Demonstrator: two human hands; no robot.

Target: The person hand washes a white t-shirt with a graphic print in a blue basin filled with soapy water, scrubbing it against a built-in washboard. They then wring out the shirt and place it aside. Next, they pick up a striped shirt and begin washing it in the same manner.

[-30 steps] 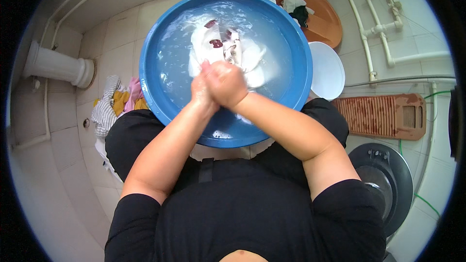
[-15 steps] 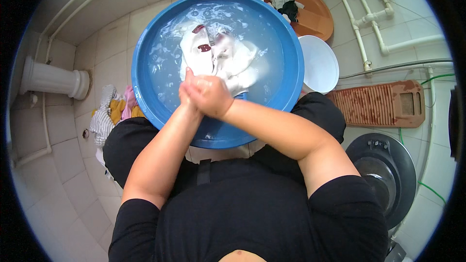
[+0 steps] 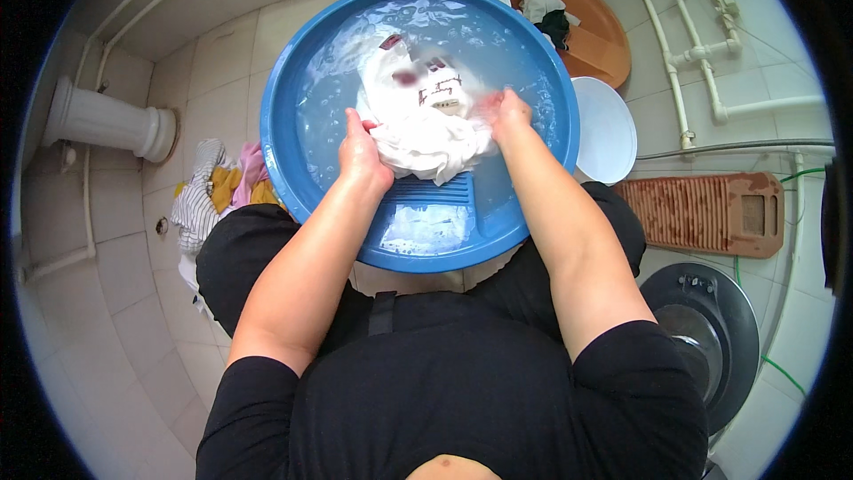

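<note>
A wet white garment (image 3: 435,147) with dark red patches and dark lettering lies bunched in the cloudy, sudsy water of a large blue basin (image 3: 275,156). At its left side my left hand (image 3: 364,156) is cupped around the cloth, thumb up, with part of the fingers hidden by fabric. My right hand (image 3: 511,114) holds the garment's right side; its fingertips are blurred at the water's surface. Below the cloth, the basin's built-in ribbed washboard (image 3: 431,191) shows between my forearms.
Striped, yellow and pink clothes (image 3: 222,187) lie on the floor at left, near a white pipe (image 3: 111,124). Beyond the basin stands a brown tub (image 3: 609,53) with clothes. At right are a white basin (image 3: 609,129), a brown washboard (image 3: 702,213) and a dark round lid-like object (image 3: 742,338).
My hands were together over the basin's near middle; now they are apart, one on each side of the garment. The cloth is bunched nearer, its lettering shows, and the built-in washboard is uncovered.
</note>
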